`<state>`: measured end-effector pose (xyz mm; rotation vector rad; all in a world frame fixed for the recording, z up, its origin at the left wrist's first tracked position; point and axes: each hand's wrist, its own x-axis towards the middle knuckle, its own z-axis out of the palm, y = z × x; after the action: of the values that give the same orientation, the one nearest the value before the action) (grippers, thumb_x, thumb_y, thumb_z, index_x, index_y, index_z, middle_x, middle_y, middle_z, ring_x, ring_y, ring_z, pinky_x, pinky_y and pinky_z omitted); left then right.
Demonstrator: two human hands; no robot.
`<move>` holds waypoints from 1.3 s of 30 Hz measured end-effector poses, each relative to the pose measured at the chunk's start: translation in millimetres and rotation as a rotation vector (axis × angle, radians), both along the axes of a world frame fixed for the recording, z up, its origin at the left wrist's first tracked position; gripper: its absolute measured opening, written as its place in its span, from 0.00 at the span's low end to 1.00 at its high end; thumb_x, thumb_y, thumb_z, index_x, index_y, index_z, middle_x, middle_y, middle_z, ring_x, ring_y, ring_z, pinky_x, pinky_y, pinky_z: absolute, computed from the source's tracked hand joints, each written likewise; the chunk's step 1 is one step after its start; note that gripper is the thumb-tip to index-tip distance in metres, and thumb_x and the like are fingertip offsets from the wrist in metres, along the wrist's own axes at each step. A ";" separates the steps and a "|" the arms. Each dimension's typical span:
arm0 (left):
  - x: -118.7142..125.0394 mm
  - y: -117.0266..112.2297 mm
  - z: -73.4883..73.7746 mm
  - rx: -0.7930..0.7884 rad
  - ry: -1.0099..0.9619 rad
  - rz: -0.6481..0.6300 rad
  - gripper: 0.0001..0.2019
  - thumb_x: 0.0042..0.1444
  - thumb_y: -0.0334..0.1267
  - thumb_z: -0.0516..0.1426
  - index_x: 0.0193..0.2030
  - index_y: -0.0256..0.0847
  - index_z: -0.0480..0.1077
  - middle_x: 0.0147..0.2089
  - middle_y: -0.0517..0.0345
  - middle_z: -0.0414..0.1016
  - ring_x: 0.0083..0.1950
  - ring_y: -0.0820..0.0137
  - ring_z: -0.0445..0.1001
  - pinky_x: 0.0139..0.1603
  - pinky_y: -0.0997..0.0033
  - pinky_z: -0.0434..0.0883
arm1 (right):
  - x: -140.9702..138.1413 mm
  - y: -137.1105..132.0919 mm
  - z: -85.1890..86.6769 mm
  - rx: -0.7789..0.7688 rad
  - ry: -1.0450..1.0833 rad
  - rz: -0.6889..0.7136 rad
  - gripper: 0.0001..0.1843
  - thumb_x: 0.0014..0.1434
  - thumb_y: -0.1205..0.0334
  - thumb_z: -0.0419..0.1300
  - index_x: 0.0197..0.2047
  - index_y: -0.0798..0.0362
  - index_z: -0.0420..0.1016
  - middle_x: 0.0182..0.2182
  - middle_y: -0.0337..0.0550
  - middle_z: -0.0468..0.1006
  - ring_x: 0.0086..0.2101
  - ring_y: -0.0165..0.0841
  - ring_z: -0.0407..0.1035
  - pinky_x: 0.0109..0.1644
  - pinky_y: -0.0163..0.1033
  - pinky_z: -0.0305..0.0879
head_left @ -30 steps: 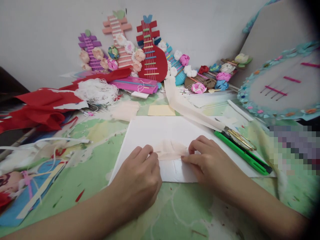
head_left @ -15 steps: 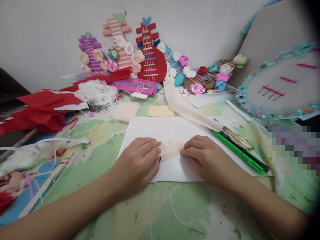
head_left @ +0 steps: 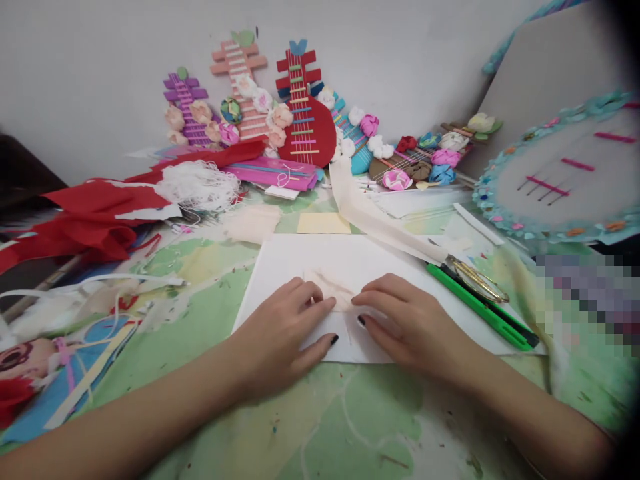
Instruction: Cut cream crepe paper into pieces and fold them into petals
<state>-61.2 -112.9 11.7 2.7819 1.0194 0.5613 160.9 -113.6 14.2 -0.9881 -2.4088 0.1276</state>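
Observation:
A small piece of pale peach fabric [head_left: 331, 288] lies on a white sheet [head_left: 320, 257] in the middle of the table. My left hand [head_left: 285, 330] rests on the sheet with its fingertips pressed together on the fabric's left end. My right hand [head_left: 405, 320] presses the fabric's right end with curled fingers. The two hands nearly meet over the fabric, which is folded small between them. Both thumbs lie flat on the sheet below it.
A green utility knife [head_left: 477, 308] and gold scissors [head_left: 477, 280] lie right of the sheet. A long peach strip [head_left: 370, 213] runs back from there. Colourful craft instruments with fabric roses [head_left: 300, 110] line the wall. Red cloth [head_left: 95, 210] is at left, a round board [head_left: 565, 180] at right.
My hands have drawn closer together over the fabric, which is now folded smaller between the fingertips. The view shifted down slightly.

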 end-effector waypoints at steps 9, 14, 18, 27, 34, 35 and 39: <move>-4.7 11.0 -7.8 0.165 -0.077 -0.031 0.09 0.61 0.30 0.50 0.42 0.36 0.71 0.40 0.49 0.71 0.42 0.65 0.67 0.43 0.62 0.67 | -2.2 4.3 -0.3 -0.117 -0.057 0.088 0.10 0.60 0.70 0.53 0.35 0.56 0.76 0.34 0.47 0.75 0.38 0.35 0.66 0.42 0.42 0.64; -8.1 15.1 -8.6 0.272 0.018 -0.122 0.10 0.63 0.30 0.48 0.40 0.35 0.70 0.39 0.49 0.73 0.43 0.63 0.68 0.43 0.61 0.67 | 0.1 7.2 -2.5 -0.126 -0.019 0.072 0.09 0.60 0.71 0.53 0.34 0.55 0.75 0.32 0.47 0.74 0.36 0.35 0.67 0.39 0.40 0.65; -4.1 15.7 -6.9 0.372 0.118 -0.151 0.11 0.62 0.27 0.47 0.36 0.33 0.69 0.36 0.47 0.72 0.41 0.61 0.67 0.41 0.60 0.67 | -1.3 7.8 -6.6 -0.104 -0.006 0.088 0.07 0.59 0.69 0.56 0.37 0.54 0.75 0.34 0.47 0.74 0.37 0.36 0.66 0.40 0.41 0.64; 2.8 17.9 -9.4 -0.068 -0.196 0.094 0.05 0.58 0.27 0.48 0.35 0.38 0.63 0.33 0.57 0.67 0.36 0.69 0.66 0.36 0.69 0.67 | -5.0 11.9 -12.4 0.093 0.072 0.055 0.06 0.58 0.71 0.56 0.36 0.56 0.75 0.33 0.47 0.74 0.36 0.37 0.63 0.39 0.43 0.62; 3.1 17.2 -8.6 -0.117 -0.200 0.095 0.04 0.58 0.28 0.48 0.35 0.39 0.62 0.33 0.58 0.66 0.34 0.70 0.65 0.35 0.70 0.64 | -4.8 9.8 -7.8 0.051 0.085 0.042 0.04 0.57 0.67 0.59 0.37 0.57 0.73 0.32 0.48 0.74 0.36 0.37 0.63 0.39 0.42 0.63; 3.2 16.9 -8.7 -0.116 -0.197 0.094 0.04 0.58 0.28 0.48 0.35 0.39 0.61 0.33 0.58 0.66 0.34 0.70 0.65 0.35 0.70 0.64 | -5.3 9.1 -7.5 0.033 0.070 0.045 0.07 0.56 0.66 0.60 0.39 0.58 0.73 0.33 0.49 0.74 0.36 0.38 0.63 0.39 0.43 0.63; 3.6 15.0 -8.5 -0.077 -0.167 0.080 0.04 0.59 0.29 0.47 0.36 0.39 0.61 0.33 0.57 0.66 0.35 0.69 0.65 0.36 0.69 0.65 | -7.1 9.3 -9.0 0.021 0.042 0.055 0.06 0.58 0.70 0.56 0.37 0.57 0.73 0.32 0.48 0.74 0.36 0.37 0.63 0.38 0.42 0.62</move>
<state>-57.6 -97.9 3.1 2.5871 1.0940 0.7350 153.8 -104.4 5.3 -0.9009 -2.3947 0.1415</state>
